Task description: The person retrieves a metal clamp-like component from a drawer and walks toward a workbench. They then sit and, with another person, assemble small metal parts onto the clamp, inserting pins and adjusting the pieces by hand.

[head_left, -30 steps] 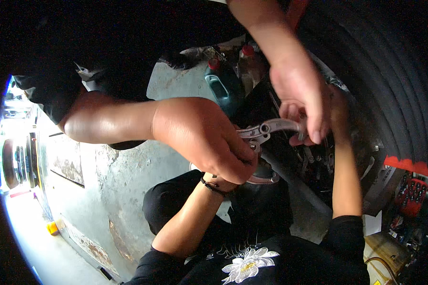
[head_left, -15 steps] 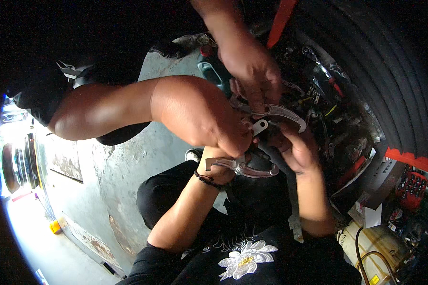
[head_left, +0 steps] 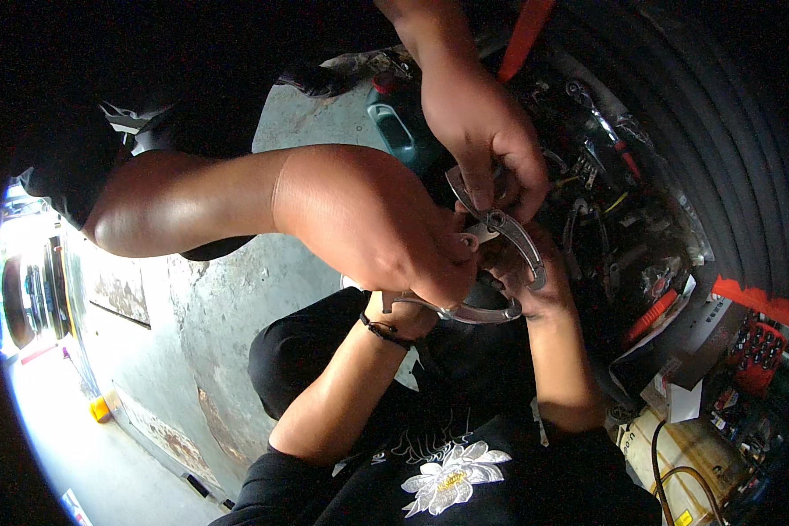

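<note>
A metal jaw puller point(head_left: 478, 313) with curved, hooked arms is held in front of me between my hands and another person's. My left hand point(head_left: 401, 320), below a dark bracelet, is behind the near jaw, its fingers hidden by the other person's left hand point(head_left: 399, 254). Beside the far jaw point(head_left: 519, 244), my right hand point(head_left: 545, 285) has its palm up and its fingers curled in toward the puller's middle. What those fingers grip is hidden. From above, the other person's right hand point(head_left: 491, 145) pinches the far end of the puller.
A green jug point(head_left: 394, 131) with a red cap stands beyond the hands. On the right lie a ratchet wrench point(head_left: 600, 127), jumbled tools, a red socket case point(head_left: 760, 351) and a yellowish container point(head_left: 675, 456) with a hose. Grey floor point(head_left: 228, 307) spreads to the left.
The far jaw has swung down and toward my right hand. The other person's right hand has moved slightly right and nearer. My right hand has shifted slightly left, its fingers more curled.
</note>
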`<state>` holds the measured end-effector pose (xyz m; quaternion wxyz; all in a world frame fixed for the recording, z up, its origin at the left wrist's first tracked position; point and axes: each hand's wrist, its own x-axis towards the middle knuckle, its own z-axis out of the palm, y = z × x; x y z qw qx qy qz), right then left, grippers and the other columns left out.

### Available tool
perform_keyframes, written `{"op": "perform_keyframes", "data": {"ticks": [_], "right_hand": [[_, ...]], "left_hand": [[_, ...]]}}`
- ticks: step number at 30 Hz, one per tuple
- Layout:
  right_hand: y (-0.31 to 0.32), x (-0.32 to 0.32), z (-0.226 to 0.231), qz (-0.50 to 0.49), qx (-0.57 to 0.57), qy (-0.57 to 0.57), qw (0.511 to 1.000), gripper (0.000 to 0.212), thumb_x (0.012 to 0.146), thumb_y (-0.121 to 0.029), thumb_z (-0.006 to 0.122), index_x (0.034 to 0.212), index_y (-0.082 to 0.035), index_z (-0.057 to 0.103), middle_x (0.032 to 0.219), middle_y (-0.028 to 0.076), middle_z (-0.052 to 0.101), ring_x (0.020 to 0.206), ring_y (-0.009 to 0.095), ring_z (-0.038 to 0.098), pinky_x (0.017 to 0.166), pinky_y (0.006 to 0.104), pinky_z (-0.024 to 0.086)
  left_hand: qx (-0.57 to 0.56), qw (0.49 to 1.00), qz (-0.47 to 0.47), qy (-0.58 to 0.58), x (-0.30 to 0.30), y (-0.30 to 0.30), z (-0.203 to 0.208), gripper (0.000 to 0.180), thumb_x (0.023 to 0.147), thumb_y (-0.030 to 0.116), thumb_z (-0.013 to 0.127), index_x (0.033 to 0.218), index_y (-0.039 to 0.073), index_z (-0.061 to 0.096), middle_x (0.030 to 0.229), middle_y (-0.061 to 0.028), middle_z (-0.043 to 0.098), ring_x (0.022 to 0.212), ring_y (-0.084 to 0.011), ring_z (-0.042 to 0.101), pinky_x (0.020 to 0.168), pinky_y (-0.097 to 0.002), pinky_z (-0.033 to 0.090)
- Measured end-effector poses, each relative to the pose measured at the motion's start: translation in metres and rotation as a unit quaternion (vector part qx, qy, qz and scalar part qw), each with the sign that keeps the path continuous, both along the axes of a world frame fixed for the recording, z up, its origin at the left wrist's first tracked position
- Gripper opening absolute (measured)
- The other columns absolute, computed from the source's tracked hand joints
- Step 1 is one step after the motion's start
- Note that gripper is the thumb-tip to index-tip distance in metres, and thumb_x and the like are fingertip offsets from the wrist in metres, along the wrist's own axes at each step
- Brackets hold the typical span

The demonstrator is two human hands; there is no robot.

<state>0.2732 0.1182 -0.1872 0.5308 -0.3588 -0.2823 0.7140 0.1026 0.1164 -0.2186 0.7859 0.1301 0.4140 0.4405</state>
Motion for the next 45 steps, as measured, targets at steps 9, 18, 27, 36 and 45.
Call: {"op": "perform_keyframes", "data": {"ticks": [9, 18, 27, 36, 45], "right_hand": [[-0.007, 0.005, -0.004, -0.016, -0.081, 0.059, 0.995, 0.043, 0.093, -0.023, 0.065, 0.128, 0.001, 0.06, 0.118, 0.01, 0.068, 0.103, 0.017, 0.068, 0.089, 0.0314, 0.055], [-0.004, 0.0, -0.009, -0.039, -0.043, 0.066, 0.996, 0.044, 0.092, -0.021, 0.069, 0.129, 0.001, 0.06, 0.122, 0.011, 0.069, 0.106, 0.019, 0.069, 0.09, 0.0305, 0.057], [-0.004, -0.006, 0.012, -0.033, -0.044, 0.042, 0.998, 0.037, 0.092, -0.02, 0.069, 0.121, 0.001, 0.064, 0.112, 0.009, 0.071, 0.097, 0.016, 0.069, 0.085, 0.03, 0.056], [-0.001, -0.014, 0.021, -0.043, -0.049, 0.051, 0.997, 0.036, 0.092, -0.02, 0.067, 0.119, 0.004, 0.064, 0.113, 0.013, 0.071, 0.099, 0.02, 0.071, 0.085, 0.0304, 0.057], [0.001, -0.012, 0.016, -0.021, -0.012, 0.081, 0.996, 0.031, 0.098, -0.018, 0.067, 0.122, 0.002, 0.066, 0.117, 0.012, 0.072, 0.104, 0.019, 0.07, 0.094, 0.0338, 0.056]], "left_hand": [[0.027, 0.999, 0.015, 0.032, 0.008, -0.005, -0.011, 0.029, 0.099, 0.015, 0.065, 0.125, 0.004, 0.06, 0.111, -0.0062, 0.067, 0.098, -0.0168, 0.066, 0.084, -0.0308, 0.055], [0.055, 0.996, 0.028, 0.072, 0.013, -0.009, -0.019, 0.029, 0.098, 0.015, 0.065, 0.125, 0.004, 0.06, 0.11, -0.0062, 0.067, 0.098, -0.0167, 0.066, 0.084, -0.0306, 0.055], [0.081, 0.99, 0.042, 0.109, 0.02, -0.011, -0.026, 0.029, 0.098, 0.016, 0.065, 0.125, 0.004, 0.06, 0.109, -0.0061, 0.068, 0.097, -0.0166, 0.066, 0.083, -0.0305, 0.055], [0.102, 0.982, 0.058, 0.149, 0.021, -0.014, -0.035, 0.029, 0.098, 0.017, 0.066, 0.124, 0.005, 0.061, 0.109, -0.0061, 0.068, 0.096, -0.0165, 0.067, 0.082, -0.0303, 0.055], [0.124, 0.972, 0.073, 0.184, 0.02, -0.016, -0.042, 0.029, 0.098, 0.017, 0.066, 0.124, 0.005, 0.061, 0.108, -0.006, 0.068, 0.095, -0.0164, 0.067, 0.081, -0.0301, 0.055]]}}
